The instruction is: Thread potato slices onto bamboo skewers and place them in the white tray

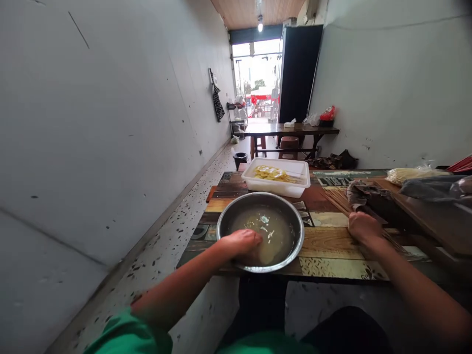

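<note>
A round metal basin of cloudy water stands at the table's near edge, with pale yellow slices under the surface. My left hand reaches into it from the left; its fingers dip into the water and are mostly hidden. On the right, my right hand is closed at a bundle of thin bamboo skewers lying on the table. How many skewers the fingers grip does not show. Behind the basin, a white plastic tray holds skewered yellow slices.
A crumpled cloth lies beside the skewers. A wooden board and bagged goods occupy the right side of the patchwork table. Farther off are another table, stools and a black bin.
</note>
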`<state>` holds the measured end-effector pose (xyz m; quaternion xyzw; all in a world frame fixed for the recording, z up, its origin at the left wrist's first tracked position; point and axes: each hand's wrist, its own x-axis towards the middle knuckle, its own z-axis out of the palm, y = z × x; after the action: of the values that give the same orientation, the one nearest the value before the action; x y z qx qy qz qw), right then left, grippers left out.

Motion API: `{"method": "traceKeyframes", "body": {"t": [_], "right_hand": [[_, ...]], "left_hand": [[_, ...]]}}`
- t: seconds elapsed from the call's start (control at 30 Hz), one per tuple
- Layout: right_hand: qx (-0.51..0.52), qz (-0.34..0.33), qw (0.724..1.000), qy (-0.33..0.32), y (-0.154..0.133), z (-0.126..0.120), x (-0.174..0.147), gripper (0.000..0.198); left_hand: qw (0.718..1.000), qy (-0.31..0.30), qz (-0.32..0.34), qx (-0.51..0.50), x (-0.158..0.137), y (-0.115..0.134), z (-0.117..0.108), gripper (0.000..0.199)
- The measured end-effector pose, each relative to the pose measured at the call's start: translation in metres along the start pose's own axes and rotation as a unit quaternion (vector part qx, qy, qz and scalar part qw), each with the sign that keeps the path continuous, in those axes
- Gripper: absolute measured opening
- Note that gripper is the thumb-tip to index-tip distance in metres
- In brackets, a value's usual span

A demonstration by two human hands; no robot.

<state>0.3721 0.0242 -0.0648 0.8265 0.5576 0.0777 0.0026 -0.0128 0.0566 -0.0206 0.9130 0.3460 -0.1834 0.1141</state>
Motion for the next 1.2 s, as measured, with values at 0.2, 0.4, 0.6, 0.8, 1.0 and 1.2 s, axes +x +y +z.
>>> {"method": "traceKeyframes", "body": {"t": [0.2,0.4,0.6,0.8,1.0,1.2], "right_hand": [[0.077,0.028,0.989,0.119,0.005,-0.025,-0.006,0.022],[0.518,0.034,0.797,0.31,-0.023,-0.06,-0.061,0.013],[0.805,0.055,0.575,0.135,-0.065,-0.067,-0.149,0.006],[0.812,0.054,0.564,-0.14,-0.093,-0.034,-0.207,0.015],[0.65,-0.059,0.735,-0.183,-0.115,-0.042,-0.224,0.05],[0.555,-0.118,0.816,-0.114,-0.12,-0.055,-0.217,0.052]], "left_hand": [[0.999,-0.03,-0.027,0.005,-0.004,-0.01,-0.003,0.037],[0.997,-0.048,-0.061,0.006,-0.008,-0.011,-0.001,0.055],[0.983,0.017,-0.052,-0.174,0.004,-0.022,0.003,0.028],[0.864,0.158,-0.082,-0.47,0.009,-0.034,0.006,0.019],[0.738,0.28,-0.11,-0.604,0.007,-0.028,0.005,0.03],[0.664,0.34,-0.075,-0.662,-0.005,-0.015,0.0,0.037]]}}
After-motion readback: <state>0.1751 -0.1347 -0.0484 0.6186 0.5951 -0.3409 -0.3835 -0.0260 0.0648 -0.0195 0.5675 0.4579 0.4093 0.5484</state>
